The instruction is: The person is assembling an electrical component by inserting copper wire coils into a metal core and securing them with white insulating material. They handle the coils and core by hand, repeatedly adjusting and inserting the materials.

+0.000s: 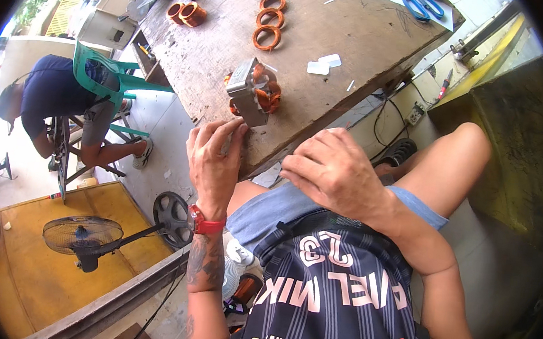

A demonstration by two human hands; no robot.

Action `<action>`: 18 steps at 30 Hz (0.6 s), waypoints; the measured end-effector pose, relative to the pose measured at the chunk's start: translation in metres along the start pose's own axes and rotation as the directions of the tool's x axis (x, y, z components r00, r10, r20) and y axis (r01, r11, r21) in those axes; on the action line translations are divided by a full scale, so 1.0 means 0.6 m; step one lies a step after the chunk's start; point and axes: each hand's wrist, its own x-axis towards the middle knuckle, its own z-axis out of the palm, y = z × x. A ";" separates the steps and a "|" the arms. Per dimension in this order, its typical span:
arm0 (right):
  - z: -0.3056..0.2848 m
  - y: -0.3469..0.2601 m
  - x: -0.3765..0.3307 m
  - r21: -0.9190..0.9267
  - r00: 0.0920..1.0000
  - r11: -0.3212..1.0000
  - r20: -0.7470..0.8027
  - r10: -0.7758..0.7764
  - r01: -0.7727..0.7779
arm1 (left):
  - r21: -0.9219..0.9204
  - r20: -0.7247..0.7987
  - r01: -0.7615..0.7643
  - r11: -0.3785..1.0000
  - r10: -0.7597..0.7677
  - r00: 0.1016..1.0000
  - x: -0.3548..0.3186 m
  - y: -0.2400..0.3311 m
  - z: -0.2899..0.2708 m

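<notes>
A motor stator [248, 89], a grey metal core with orange copper windings bulging from it, stands near the front edge of the wooden table. Just below its near side is my left hand [213, 155], its fingers bent and the tips drawn toward the thumb. My right hand [333, 168] hovers past the table edge, above my lap, with fingers curled and pressed together. Whatever either hand pinches is too small or hidden to make out. Farther back on the table lie a row of copper wire rings [267, 39] and some thicker copper coils [193, 14].
Blue scissors [421, 5] lie at the table's far right. White paper pieces [319, 68] are scattered on the wooden table [216, 61]. On the left, another person [58, 93] bends forward by a green plastic chair [90, 66]. A black fan [85, 237] stands at lower left.
</notes>
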 end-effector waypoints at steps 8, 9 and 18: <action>0.023 -0.009 0.009 0.302 1.000 0.953 -0.019 0.020 -0.013 | -0.125 -0.025 -0.232 0.965 0.231 0.973 -0.074 0.037 -0.052; 0.026 -0.008 0.006 0.314 0.999 0.949 -0.037 -0.012 0.023 | -0.163 -0.024 -0.262 0.951 0.262 0.965 -0.085 0.039 -0.055; -0.021 0.069 0.045 0.214 0.951 0.970 -0.258 0.173 -0.119 | -0.723 -0.110 0.003 0.691 -0.118 0.987 0.029 -0.017 -0.004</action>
